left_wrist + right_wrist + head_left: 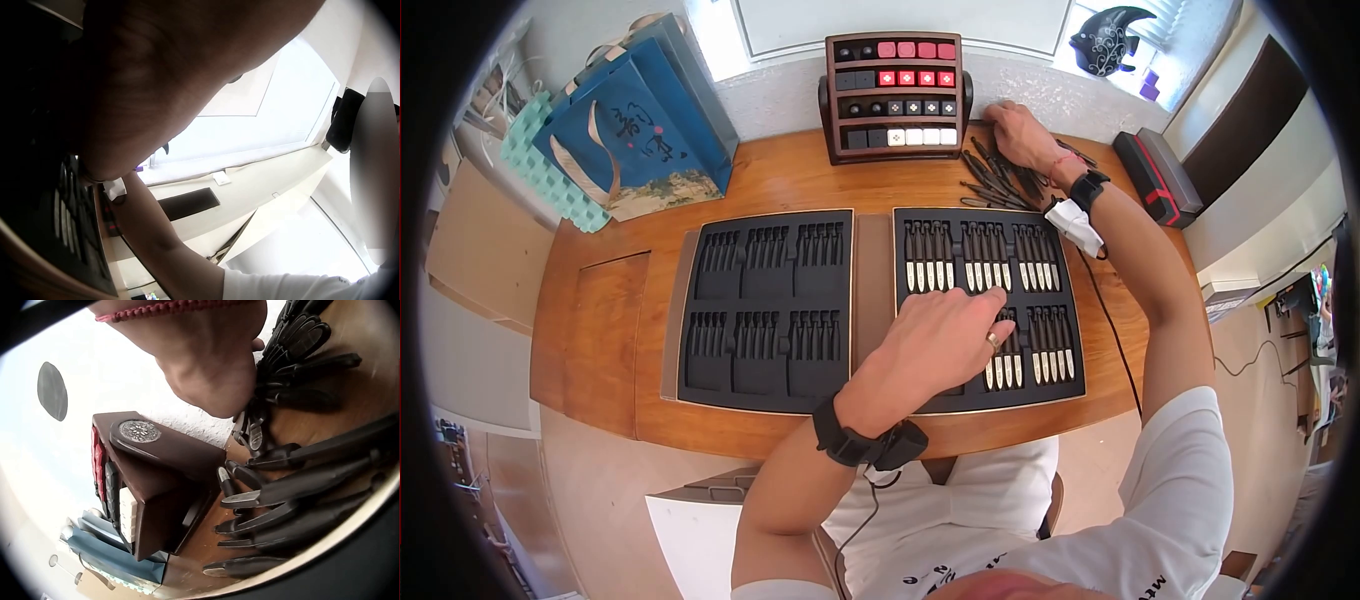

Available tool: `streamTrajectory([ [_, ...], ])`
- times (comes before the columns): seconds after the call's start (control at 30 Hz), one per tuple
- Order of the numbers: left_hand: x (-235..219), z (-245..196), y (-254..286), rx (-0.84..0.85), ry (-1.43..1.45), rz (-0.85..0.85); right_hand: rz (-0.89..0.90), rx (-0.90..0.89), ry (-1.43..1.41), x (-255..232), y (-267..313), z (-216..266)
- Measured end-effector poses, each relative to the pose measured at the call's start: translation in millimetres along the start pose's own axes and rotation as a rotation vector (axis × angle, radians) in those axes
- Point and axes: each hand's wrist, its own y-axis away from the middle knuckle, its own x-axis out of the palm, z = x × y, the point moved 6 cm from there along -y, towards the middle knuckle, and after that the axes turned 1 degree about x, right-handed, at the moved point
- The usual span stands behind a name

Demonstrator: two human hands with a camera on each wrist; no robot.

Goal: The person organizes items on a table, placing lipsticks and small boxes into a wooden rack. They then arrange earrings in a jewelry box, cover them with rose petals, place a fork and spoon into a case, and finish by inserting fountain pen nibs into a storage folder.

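My left hand [940, 340], with a ring on one finger, lies palm down over the right black tray [920, 402]. Its fingers reach across the tray's middle, covering part of the lower row. Slim dark pieces with pale blade-shaped ends [1040, 262] fill the slots in groups. In the head view my right hand [1022, 135] is at the back of the table, over a loose pile of similar dark pieces [990, 180]. The right wrist view shows this hand [206, 369] beside more dark pieces [300, 487]; its fingertips are hidden, and I cannot tell what they hold.
A left black tray [720, 285] has shaped slots without pieces. Behind stands a wooden rack [830, 125] of red, white and black blocks. Blue gift bags [640, 120] stand at the back left. A long dark box with a red band [1150, 175] lies right, and a cable [1112, 315] crosses the table.
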Motion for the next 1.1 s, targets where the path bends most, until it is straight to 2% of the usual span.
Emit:
streamTrajectory([
  [0.2,0,0,-1,-0.018,-0.001,0.017,-0.038,-0.012,0.025,9,-1,-12],
  [0.4,0,0,0,-0.006,0.002,0.008,0.018,0.039,0.056,13,-3,-30],
  [0.47,0,0,0,-0.008,0.000,0.013,0.129,0.017,0.117,15,-2,-32],
  [0.5,0,1,0,-0.010,-0.004,0.015,0.128,0.017,0.118,10,-3,-30],
  [0.57,1,1,0,-0.009,-0.006,0.018,0.246,0.072,0.150,5,0,-30],
  [0.67,0,1,1,-0.010,0.015,0.005,0.331,0.079,0.251,-1,5,-31],
  [0.7,1,1,0,-0.011,0.011,0.009,0.331,0.079,0.252,-5,6,-33],
  [0.77,1,1,0,-0.011,0.008,0.011,0.514,0.066,0.107,-5,15,-35],
  [0.8,1,1,0,-0.010,0.007,0.008,0.515,0.066,0.109,-17,20,-30],
  [0.87,1,1,0,-0.008,0.008,0.007,0.464,0.159,-0.175,-43,35,-17],
  [0.9,1,2,0,-0.014,0.004,0.013,0.467,0.160,-0.173,-43,35,-27],
  [0.97,1,0,0,-0.015,0.004,0.021,0.280,0.162,-0.167,-47,29,-69],
  [1.0,0,0,0,-0.023,0.003,0.032,0.279,0.166,-0.165,-39,33,-87],
  [1.03,-1,-1,0,-0.030,0.000,0.043,0.201,0.193,-0.075,-35,37,-108],
  [1.07,0,-1,0,-0.025,-0.001,0.045,0.123,0.220,0.014,-37,40,-119],
  [1.1,1,0,-1,-0.030,-0.004,0.057,0.119,0.223,0.018,-40,42,-117],
])
